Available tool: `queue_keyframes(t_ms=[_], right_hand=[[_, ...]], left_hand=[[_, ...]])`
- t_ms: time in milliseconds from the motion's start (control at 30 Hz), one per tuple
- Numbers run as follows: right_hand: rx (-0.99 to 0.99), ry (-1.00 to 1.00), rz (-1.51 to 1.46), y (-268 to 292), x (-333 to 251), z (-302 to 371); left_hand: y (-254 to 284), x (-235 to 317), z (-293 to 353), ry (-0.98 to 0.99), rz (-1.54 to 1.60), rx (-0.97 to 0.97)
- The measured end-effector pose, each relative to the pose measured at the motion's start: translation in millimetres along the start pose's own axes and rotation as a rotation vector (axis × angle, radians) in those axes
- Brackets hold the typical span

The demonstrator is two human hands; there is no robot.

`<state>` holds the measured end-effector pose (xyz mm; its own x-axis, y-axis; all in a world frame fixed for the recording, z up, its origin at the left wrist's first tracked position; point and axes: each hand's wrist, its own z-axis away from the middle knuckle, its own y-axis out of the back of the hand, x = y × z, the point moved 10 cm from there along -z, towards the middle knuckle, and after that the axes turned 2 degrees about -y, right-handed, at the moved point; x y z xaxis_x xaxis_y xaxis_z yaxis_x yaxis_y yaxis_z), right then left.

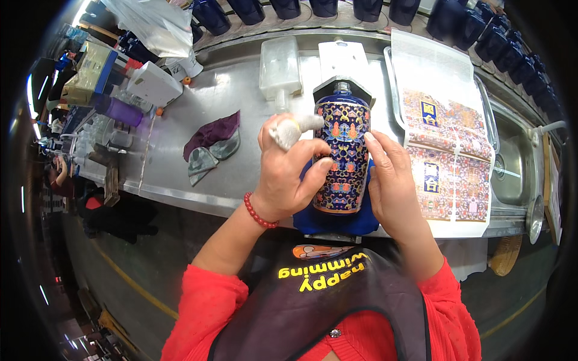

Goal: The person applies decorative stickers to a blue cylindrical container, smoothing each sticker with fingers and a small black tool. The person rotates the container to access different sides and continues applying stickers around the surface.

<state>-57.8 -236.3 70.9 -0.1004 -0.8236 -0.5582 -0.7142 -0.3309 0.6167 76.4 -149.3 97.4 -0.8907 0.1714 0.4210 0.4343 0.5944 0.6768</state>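
A dark blue bottle (342, 159) with a colourful floral pattern lies on its back in front of me, its neck pointing away, over a blue support (334, 224). My left hand (289, 171) is closed round a pale, soft-looking piece (285, 133), whose kind I cannot make out. One end of that piece reaches the bottle's upper left side. The thumb and a finger of this hand rest at the bottle's left face. Fingers stretched, my right hand (391, 183) lies along the bottle's right side and touches it.
Printed patterned sheets (448, 156) lie on a tray at the right, beside a metal sink (510, 171). A clear bottle (280, 66) stands behind my left hand. Purple and grey cloths (212, 144) lie on the metal table (168, 174). Several dark blue bottles (367, 9) line the back.
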Motion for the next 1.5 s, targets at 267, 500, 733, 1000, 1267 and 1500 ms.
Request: queue_keyframes(t_ms=[267,500,733,1000,1267,1500], right_hand=[[-0.034,-0.015,-0.021,-4,3,5],[-0.031,-0.026,-0.056,-4,5,5],[-0.037,-0.039,-0.065,-4,7,6],[-0.025,-0.028,-0.067,-2,7,7],[0.019,-0.09,-0.115,5,13,10],[0.088,0.008,-0.242,26,4,4]], left_hand=[[-12,10,-38,-0.025,-0.23,-0.115],[-11,7,-44,-0.025,-0.209,-0.134],[-14,7,-42,-0.008,-0.275,-0.146],[-8,3,-40,0.025,-0.153,-0.127],[-9,16,-50,-0.072,-0.273,-0.162],[-2,2,-43,-0.025,-0.145,-0.106]])
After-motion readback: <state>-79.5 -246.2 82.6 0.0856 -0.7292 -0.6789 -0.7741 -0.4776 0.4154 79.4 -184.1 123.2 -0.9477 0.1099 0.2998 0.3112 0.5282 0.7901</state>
